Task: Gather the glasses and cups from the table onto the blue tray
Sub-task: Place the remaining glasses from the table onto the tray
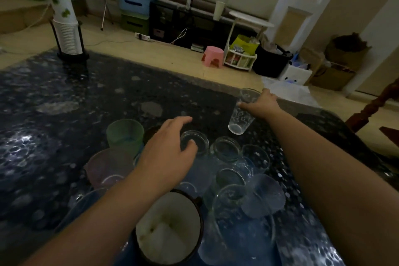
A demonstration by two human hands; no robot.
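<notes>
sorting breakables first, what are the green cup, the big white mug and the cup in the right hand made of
Green cup: frosted, translucent, likely plastic. White mug: opaque, dark rim, looks enamelled metal. Clear cup in right hand: see-through; glass or plastic unclear.

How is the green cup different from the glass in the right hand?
The green cup is frosted and coloured; the glass in the right hand is clear. The green cup stands upright among the other cups, untouched; the glass is tilted, gripped, and apart from the group. The left hand hovers near the green cup. Both are open-topped and look empty.
</notes>
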